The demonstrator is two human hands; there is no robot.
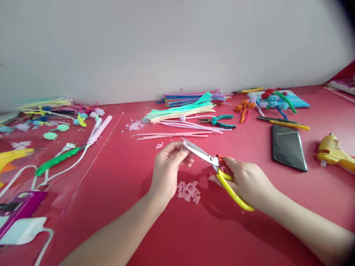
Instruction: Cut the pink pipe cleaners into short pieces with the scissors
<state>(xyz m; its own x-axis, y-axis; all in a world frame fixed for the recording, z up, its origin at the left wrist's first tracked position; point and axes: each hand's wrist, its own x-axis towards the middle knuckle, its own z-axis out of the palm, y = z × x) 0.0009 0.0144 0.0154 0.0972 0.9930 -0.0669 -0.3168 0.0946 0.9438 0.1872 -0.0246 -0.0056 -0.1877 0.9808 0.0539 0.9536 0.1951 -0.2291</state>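
Observation:
My right hand (248,183) grips scissors (201,153) with one yellow and one red handle. Their blades point up and left, to the fingertips of my left hand (168,168). Thumb and forefinger of that hand are pinched together on a small pink piece (185,143), mostly hidden by the fingers and blades. On the red table (155,232), below and between both hands, lies a little pile of short pink pieces (189,191). Long pink pipe cleaners (173,136) lie just beyond my hands.
Behind are bundled pipe cleaners (183,111) and teal-handled pliers (217,119). To the right lie a black phone (288,147), a yellow glue gun (334,151) and pipe-cleaner flowers (245,109). A pink hot tool (100,130), white cords and a green-handled tool (58,160) occupy the left.

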